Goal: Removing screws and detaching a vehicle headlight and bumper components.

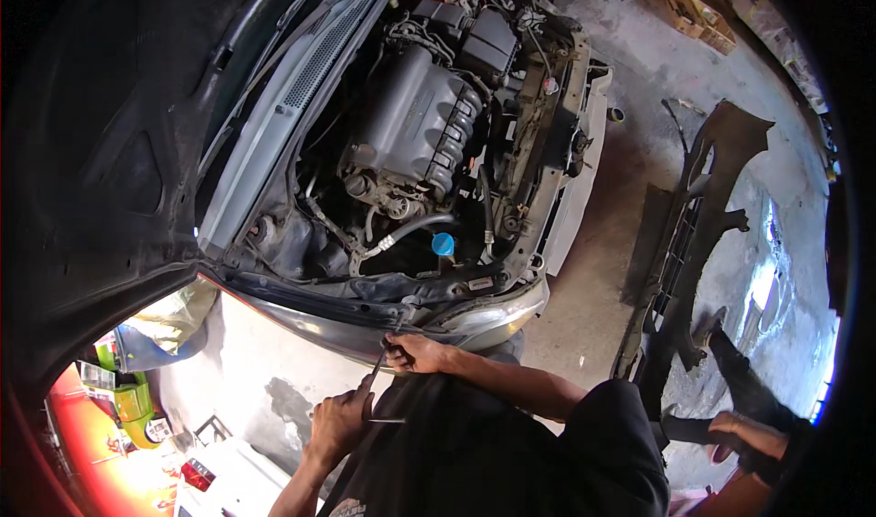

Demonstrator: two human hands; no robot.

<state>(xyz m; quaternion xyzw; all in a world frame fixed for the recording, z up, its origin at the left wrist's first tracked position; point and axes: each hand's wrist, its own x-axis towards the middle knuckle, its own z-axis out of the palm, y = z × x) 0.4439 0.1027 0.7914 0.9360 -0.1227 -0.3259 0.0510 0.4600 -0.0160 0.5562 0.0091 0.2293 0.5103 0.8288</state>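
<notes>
A thin metal tool that looks like a T-handle wrench [388, 420] slants up toward the car's front corner. Its crossbar is gripped by my left hand [338, 421], with the bar's end sticking out to the right. Farther up, the fingers of my right hand [416, 354] are closed around the shaft. The tool's far end reaches the fender edge [360, 321] beside the headlight [493, 316]; the fastener there is too small to make out. Just beyond, in the engine bay, is a blue round reservoir cap [443, 244].
The raised hood [91, 134] rises at the left, over the open bay with its grey engine cover [415, 115]. A removed black bumper [693, 216] lies on the floor at right, near another person's leg [753, 380]. Cardboard boxes [698, 20] stand at the back right.
</notes>
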